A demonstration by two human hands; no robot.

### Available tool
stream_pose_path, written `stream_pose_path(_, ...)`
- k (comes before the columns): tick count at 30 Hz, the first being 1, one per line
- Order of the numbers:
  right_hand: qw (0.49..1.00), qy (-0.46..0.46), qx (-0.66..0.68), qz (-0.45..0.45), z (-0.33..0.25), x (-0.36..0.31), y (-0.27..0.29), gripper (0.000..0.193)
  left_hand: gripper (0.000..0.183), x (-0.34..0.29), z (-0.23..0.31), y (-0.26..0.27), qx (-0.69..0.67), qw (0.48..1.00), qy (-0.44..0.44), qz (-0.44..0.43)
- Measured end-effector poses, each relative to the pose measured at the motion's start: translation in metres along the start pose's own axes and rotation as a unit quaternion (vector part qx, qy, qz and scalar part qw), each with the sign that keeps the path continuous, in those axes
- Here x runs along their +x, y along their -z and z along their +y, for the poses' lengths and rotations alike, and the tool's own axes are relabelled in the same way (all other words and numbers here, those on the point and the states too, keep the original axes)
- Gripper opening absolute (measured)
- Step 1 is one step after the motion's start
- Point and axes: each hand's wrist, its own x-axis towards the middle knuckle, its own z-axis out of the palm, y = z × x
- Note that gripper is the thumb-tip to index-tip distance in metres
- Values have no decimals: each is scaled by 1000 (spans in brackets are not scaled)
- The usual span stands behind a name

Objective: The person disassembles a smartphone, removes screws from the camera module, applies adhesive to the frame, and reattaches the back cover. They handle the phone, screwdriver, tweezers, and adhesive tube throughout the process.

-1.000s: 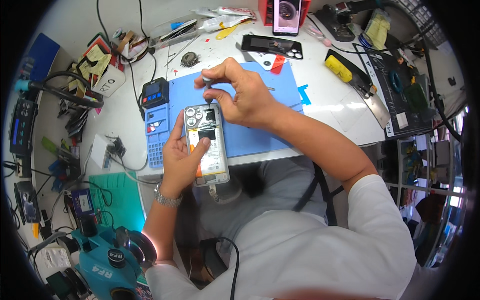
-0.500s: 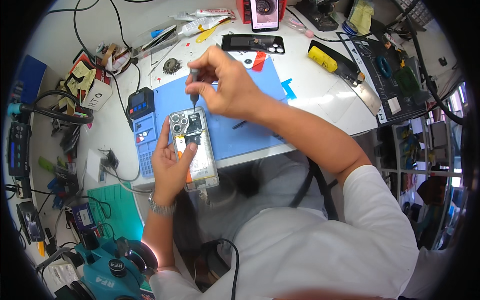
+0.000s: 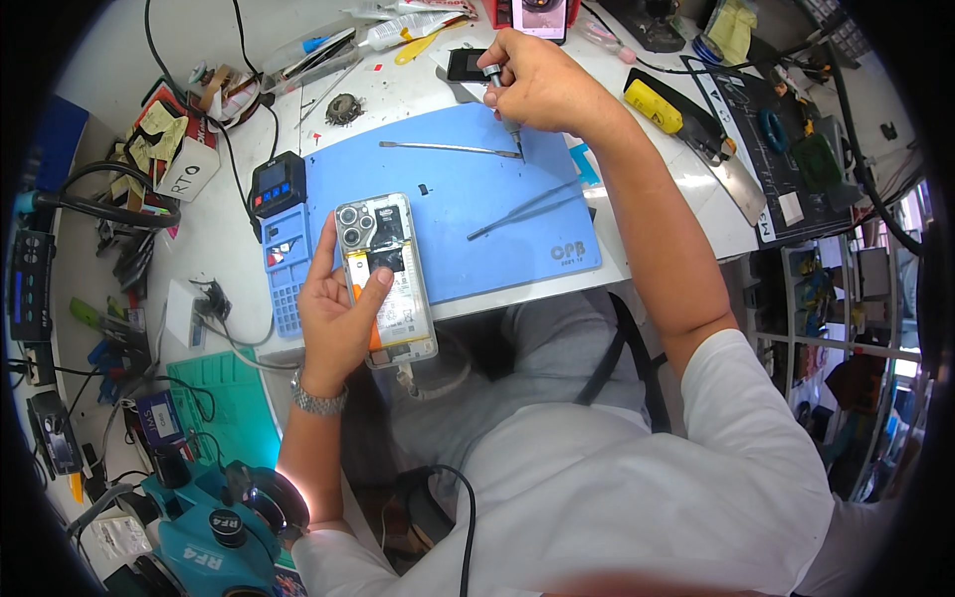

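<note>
My left hand point(image 3: 336, 316) grips an opened smartphone point(image 3: 406, 316) at the mat's left front edge. Its back is off, showing three camera lenses, a black cover piece and a battery; my thumb presses near its middle. Up and to the right, my right hand point(image 3: 545, 88) pinches a small grey screwdriver point(image 3: 512, 131). The screwdriver's tip points down at the blue mat point(image 3: 378, 169), beside tiny dark specks. On the mat lie a thin metal pry tool point(image 3: 448, 148), a pair of tweezers point(image 3: 519, 212) and a small black part point(image 3: 425, 189).
A blue tray with a small device point(image 3: 280, 187) borders the mat's left side. Behind are a dark phone panel point(image 3: 465, 66), tubes and a phone with a lit screen point(image 3: 539, 18). A yellow-handled blade point(image 3: 654, 106) lies right; a teal microscope point(image 3: 214, 532) stands lower left.
My right hand has carried the screwdriver from the phone's top up and right to the mat's far side. The pry tool and tweezers have come into clear sight. My left hand keeps the phone.
</note>
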Motion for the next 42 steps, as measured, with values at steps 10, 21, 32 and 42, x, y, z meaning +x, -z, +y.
stream_pose_path(10, 999, 17, -29, 6, -3, -6, -10, 44, 85, 1, 1, 0, -9, 1000, 6, -5)
stream_pose_path(21, 876, 237, 409, 92, -37, -24, -68, 45, 84, -2, 6, 4, -56, 997, 15, -55)
stream_pose_path(32, 858, 266, 425, 106, -39, -31, -98, 52, 85, -3, 6, 4, 8, 996, 6, -85)
stream_pose_path(42, 868, 256, 415, 99, -36, -30, -101, 53, 86, -3, 6, 5, 14, 996, 6, -92)
